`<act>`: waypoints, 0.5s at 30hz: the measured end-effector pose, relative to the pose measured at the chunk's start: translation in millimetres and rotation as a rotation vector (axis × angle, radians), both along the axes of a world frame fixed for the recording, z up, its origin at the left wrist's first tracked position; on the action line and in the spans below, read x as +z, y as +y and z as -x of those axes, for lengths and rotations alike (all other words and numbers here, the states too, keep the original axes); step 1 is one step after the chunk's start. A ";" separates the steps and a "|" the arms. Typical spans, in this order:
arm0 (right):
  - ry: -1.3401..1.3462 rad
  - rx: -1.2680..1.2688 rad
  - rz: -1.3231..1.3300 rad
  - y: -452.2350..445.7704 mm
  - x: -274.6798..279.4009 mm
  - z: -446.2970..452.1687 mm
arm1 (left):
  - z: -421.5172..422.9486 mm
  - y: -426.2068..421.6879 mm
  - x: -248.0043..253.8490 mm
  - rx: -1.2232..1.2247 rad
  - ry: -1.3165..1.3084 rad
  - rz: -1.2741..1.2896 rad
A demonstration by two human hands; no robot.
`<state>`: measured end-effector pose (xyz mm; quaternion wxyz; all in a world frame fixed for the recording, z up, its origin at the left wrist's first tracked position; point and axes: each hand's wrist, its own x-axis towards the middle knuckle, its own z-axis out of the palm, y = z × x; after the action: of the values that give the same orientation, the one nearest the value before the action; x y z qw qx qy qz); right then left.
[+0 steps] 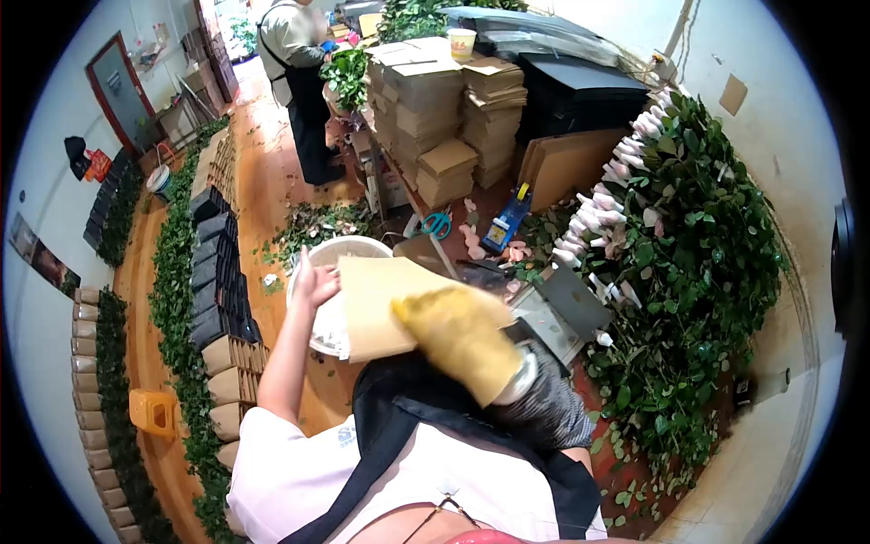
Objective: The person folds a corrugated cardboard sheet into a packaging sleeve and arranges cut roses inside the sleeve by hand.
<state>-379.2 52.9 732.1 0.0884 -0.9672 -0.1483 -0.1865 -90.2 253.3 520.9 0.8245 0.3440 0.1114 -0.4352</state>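
Observation:
A tan cardboard sheet [373,304] is in front of my body, over the white bucket [304,299]. My right hand [458,340], in a yellow work glove and blurred by motion, lies across the sheet's right part and appears to hold it; the fingertips are not clear. A dark patterned sleeve covers that forearm. Bare and with its fingers apart, my left hand [317,281] is beside the sheet's left edge. Pale bits show inside the bucket. Beyond the sheet, teal-handled scissors [437,225] and a blue tape dispenser [506,220] rest on the worktable.
Stacked cardboard [412,109] stands at the back of the table. Leafy rose stems with wrapped heads [671,245] pile up on the right. Wrapped bundles [222,272] line the floor at left, near a yellow stool [152,413]. Another person [294,82] stands at the far end.

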 end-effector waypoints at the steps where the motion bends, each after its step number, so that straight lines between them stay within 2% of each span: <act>1: 0.115 0.101 -0.008 8.2 -10.1 2.9 | -9.9 4.5 9.2 0.033 0.063 -0.050; 2: 0.231 0.204 -0.015 10.9 -16.6 7.2 | -19.6 14.1 7.9 -0.037 -0.057 -0.176; 4: 0.297 0.389 -0.295 -5.1 -6.2 19.4 | -39.6 48.3 9.2 -0.134 -0.304 -0.437; 5: 0.253 0.402 -0.427 -19.5 -0.6 28.7 | -55.0 59.5 18.9 -0.174 -0.436 -0.572; 6: 0.333 0.369 -0.479 -38.4 2.6 32.6 | -64.5 63.1 28.2 -0.227 -0.554 -0.713; 7: 0.364 0.327 -0.537 -58.6 12.9 39.6 | -44.6 51.9 75.8 -0.256 -0.706 -0.704; 8: 0.397 0.278 -0.590 -80.1 21.6 46.9 | -7.1 30.3 148.0 -0.287 -0.856 -0.683; 10: 0.212 0.069 -0.696 -111.9 8.1 66.5 | 47.2 -7.4 248.0 -0.487 -1.215 -0.837; 11: 0.219 0.052 -0.867 -117.9 37.5 74.6 | 68.5 -26.9 278.1 -0.585 -1.479 -0.842; 12: -0.036 0.091 -0.997 -125.4 29.2 76.0 | 90.2 -47.6 304.0 -0.722 -1.714 -0.802; 13: -0.148 0.094 -0.883 -140.5 41.0 82.1 | 111.4 -68.9 329.6 -0.822 -1.952 -0.730; 14: -0.152 -0.035 -0.726 -150.3 56.8 93.9 | 133.0 -90.3 349.7 -0.933 -2.158 -0.602; 15: -0.178 -0.090 -0.744 -159.7 67.3 102.6 | 148.5 -113.9 365.8 -1.006 -2.232 -0.473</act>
<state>-481.8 -106.9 799.4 0.4120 -0.8545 -0.0349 -0.3145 -238.7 139.5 886.6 0.1286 0.6697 -0.7174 -0.1421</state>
